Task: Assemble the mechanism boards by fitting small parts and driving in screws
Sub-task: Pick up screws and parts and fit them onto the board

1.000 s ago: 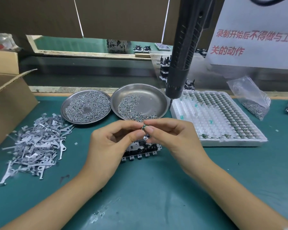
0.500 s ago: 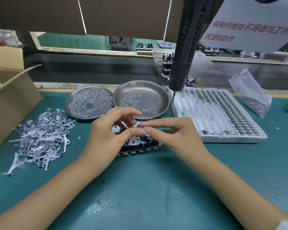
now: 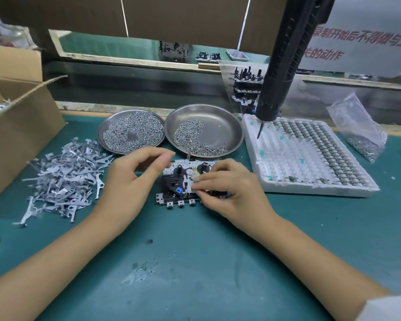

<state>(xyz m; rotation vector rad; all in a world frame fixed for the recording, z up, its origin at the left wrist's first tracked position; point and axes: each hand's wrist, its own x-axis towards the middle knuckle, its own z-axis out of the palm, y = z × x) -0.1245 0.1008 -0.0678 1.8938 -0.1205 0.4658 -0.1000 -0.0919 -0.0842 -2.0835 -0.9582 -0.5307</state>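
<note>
- Lying flat on the green mat [image 3: 195,262], the mechanism board [image 3: 183,184] sits between both hands, just at 6 o'clock of the right steel dish [image 3: 227,126].
- The right hand [image 3: 229,191] rests over the board's 3 o'clock end, fingertips [image 3: 196,180] curled down onto its parts; whether they pinch a small part cannot be told.
- The left hand [image 3: 130,179] hovers at the board's 9 o'clock side, fingers loosely curled, thumb and forefinger apart, holding nothing visible.
- The electric screwdriver [image 3: 285,66] hangs at 1 o'clock of the board, tip over the white foam tray [image 3: 310,188].
- The metal levers [image 3: 63,179] are heaped at 9 o'clock.
</note>
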